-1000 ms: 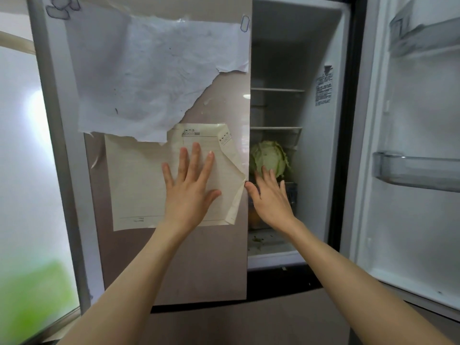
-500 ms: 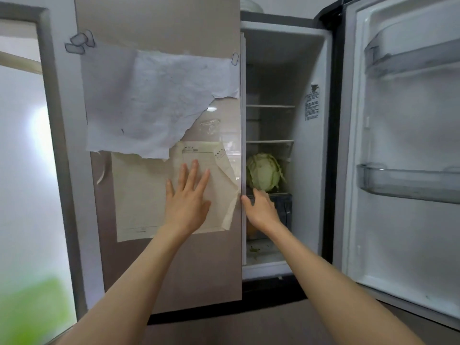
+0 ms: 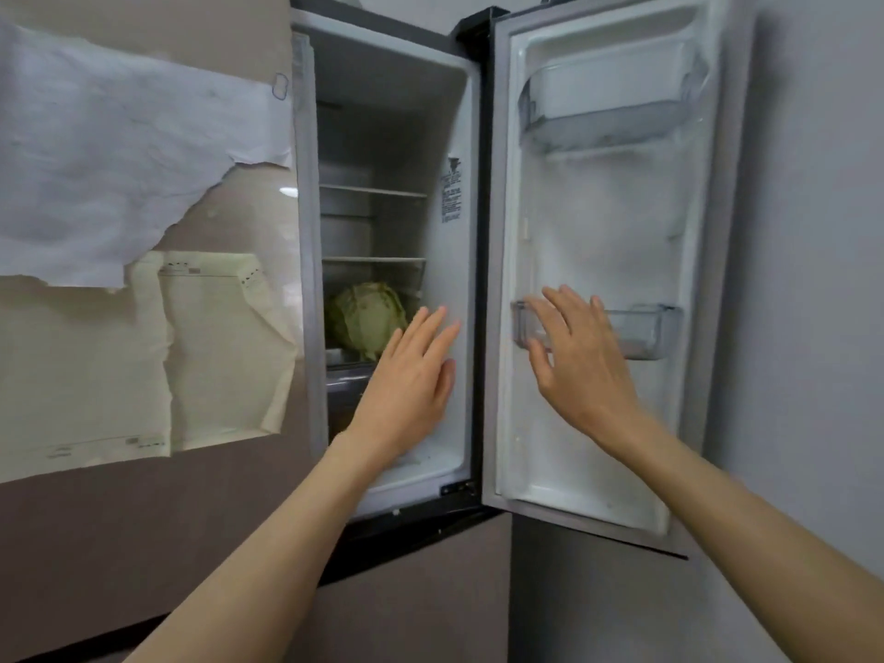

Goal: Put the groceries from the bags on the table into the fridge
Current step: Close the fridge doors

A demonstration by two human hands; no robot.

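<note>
Fridge [image 3: 459, 279] open, hands empty.
Left hand [image 3: 406, 390] has been moved off the papered door; right hand [image 3: 581, 361], fingers spread, nears the open door [image 3: 602, 222]. Closing appears imminent.

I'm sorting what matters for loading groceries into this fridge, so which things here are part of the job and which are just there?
Part of the job:
fridge compartment
open right door
lower door bin
upper door bin
cabbage, already inside
left hand and right hand, both empty

Just there:
torn white paper
yellowed sheet
</note>
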